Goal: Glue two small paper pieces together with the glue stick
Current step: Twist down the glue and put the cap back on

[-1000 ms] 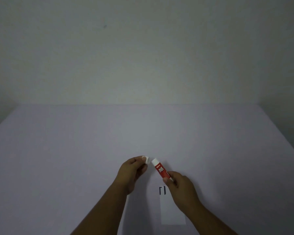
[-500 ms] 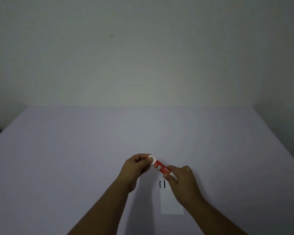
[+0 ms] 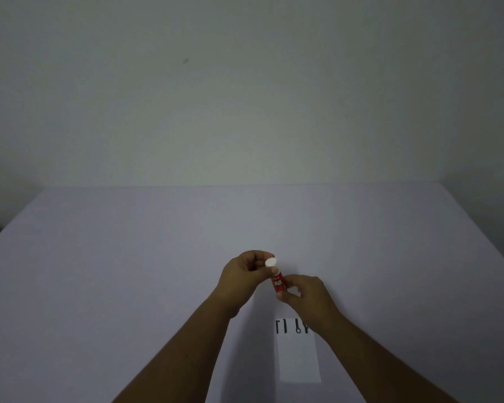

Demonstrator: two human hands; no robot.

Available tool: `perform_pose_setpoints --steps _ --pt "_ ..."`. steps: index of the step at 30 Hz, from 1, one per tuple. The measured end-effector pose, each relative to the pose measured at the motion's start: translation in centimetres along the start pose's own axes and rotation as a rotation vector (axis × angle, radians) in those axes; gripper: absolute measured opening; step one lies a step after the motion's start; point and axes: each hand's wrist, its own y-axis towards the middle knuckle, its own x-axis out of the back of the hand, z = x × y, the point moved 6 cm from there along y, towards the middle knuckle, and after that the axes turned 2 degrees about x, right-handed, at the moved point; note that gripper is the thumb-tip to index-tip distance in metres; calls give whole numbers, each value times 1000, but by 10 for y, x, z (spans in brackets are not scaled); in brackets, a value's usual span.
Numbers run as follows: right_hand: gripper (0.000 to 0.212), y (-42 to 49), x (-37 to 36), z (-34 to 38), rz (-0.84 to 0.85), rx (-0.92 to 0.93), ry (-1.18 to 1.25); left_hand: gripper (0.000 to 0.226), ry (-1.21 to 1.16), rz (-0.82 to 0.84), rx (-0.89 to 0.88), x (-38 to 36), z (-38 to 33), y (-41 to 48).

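A red glue stick stands nearly upright above the table, gripped at its lower end by my right hand. Its white cap sits at the stick's top end, pinched between the fingers of my left hand. Whether the cap is fully seated I cannot tell. A white paper strip lies flat on the table below my right wrist. Black marks are printed at its far end, and my wrist partly covers them. Only this one paper piece shows.
The pale lilac table runs back to a plain wall. Its right edge slants down at the far right. A dark shape sits past the table's left edge.
My left hand brought the white cap from beside the stick onto its tip. The stick has tilted from slanted to nearly upright, and both hands have drawn together.
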Motion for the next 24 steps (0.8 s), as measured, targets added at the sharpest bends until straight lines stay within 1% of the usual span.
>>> perform_pose_setpoints --steps 2,5,9,13,19,24 --pt "20 17 -1 -2 -14 13 -62 18 107 -22 -30 -1 -2 11" --pt "16 35 -5 -11 -8 0 -73 17 264 -49 -70 -3 2 24" --pt "18 48 -14 -24 6 -64 -85 19 333 -67 -80 -2 16 34" --pt "16 51 -22 -30 31 -43 -161 22 450 -47 -128 -5 22 34" --pt "11 50 -25 -35 -1 -12 -175 22 483 -28 -158 -9 26 36" --pt "13 49 -26 -40 -16 -21 -167 18 518 -25 -153 -10 29 37"
